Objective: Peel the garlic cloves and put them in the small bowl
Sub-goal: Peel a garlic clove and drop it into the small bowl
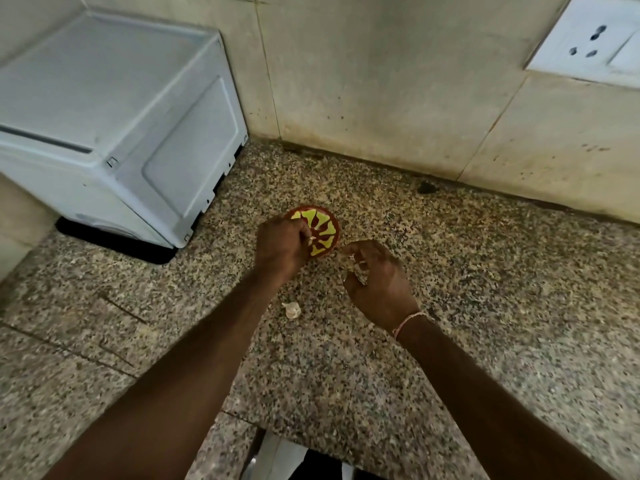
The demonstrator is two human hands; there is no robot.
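Note:
A small red bowl [323,230] with a yellow-green petal pattern sits on the speckled granite counter. My left hand [280,245] hovers over the bowl's left rim, fingers pinched on a small pale garlic clove [310,239]. My right hand [377,282] is just right of the bowl, fingers curled around pale bits of garlic skin [360,268]. A piece of garlic [292,309] with papery skin lies on the counter between my forearms, nearer to me than the bowl.
A white appliance [114,123] stands at the back left on the counter [485,289]. A tiled wall runs behind, with a white socket plate [592,39] at the upper right. The counter's front edge [311,441] is just below my forearms.

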